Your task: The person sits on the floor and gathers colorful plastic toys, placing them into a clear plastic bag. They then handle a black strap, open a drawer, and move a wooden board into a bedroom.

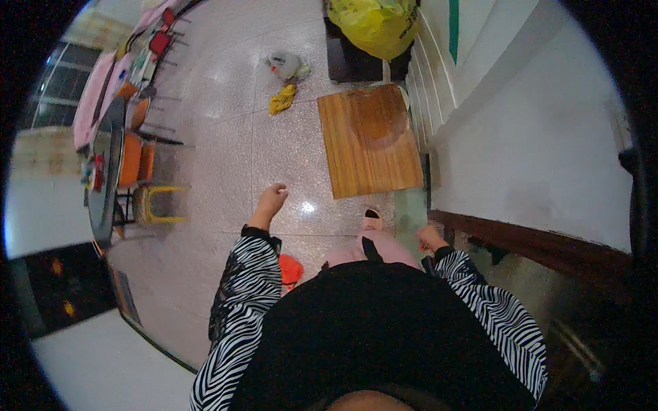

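My left hand (272,201) hangs over the tiled floor with its fingers loosely curled, and I see nothing held in it. On the other side, my right hand (431,240) is curled near my hip, close to the wall; nothing shows in its grasp. Both arms wear zebra-striped sleeves with black cuffs. A square wooden tabletop (370,141) stands ahead, slightly to the right, with a round darker patch on it. One pink shoe (372,220) shows below my pink trousers. A red-orange object (291,269) is partly hidden beside my left sleeve.
A yellow plastic bag (378,25) sits over a dark surface (349,61) beyond the tabletop. A whitish plastic bag (284,66) and a yellow cloth (282,99) lie on the floor. Orange chairs (130,159) and a yellow stool (159,204) line the left; a brown wooden bench (524,246) stands right.
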The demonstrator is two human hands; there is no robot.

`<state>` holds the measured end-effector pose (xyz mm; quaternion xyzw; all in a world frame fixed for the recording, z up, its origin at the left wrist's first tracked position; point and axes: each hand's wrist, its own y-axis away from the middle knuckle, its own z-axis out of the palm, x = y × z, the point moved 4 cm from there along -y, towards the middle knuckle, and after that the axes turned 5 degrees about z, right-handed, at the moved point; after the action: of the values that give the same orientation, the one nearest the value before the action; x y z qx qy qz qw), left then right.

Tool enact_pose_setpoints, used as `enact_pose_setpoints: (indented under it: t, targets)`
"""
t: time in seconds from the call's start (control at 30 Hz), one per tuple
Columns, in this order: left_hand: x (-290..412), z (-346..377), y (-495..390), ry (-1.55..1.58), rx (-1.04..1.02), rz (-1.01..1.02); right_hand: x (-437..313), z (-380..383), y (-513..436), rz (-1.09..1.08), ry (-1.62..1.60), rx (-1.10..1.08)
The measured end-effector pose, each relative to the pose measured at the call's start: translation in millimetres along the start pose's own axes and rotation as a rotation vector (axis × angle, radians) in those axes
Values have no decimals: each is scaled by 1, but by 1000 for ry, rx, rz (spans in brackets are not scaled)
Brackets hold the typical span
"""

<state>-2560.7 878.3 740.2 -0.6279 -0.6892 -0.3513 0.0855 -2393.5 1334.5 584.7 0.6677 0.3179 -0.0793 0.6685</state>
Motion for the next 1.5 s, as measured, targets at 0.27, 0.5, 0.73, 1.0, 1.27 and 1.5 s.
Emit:
enact_pose_setpoints:
  t: [0.27, 0.5, 0.73, 1.0, 1.27, 1.5]
  targets:
    - [102, 13, -120, -349, -191, 317, -32, -3, 52, 7, -692, 113]
    - [180, 136, -216, -472, -329, 606, 46, -18, 76, 221, -1010, 393]
    - [248, 252, -199, -668, -469, 866, 109, 6, 101, 48, -1496, 499]
    - [200, 212, -126, 70, -628, 390, 70, 85, 187, 158, -1639, 628]
    - [203, 191, -44, 189, -717, -21, 145, 160, 177, -205, -2048, 661]
    - [207, 185, 57, 364, -831, 57, 201, 168, 225, 292, -1985, 599]
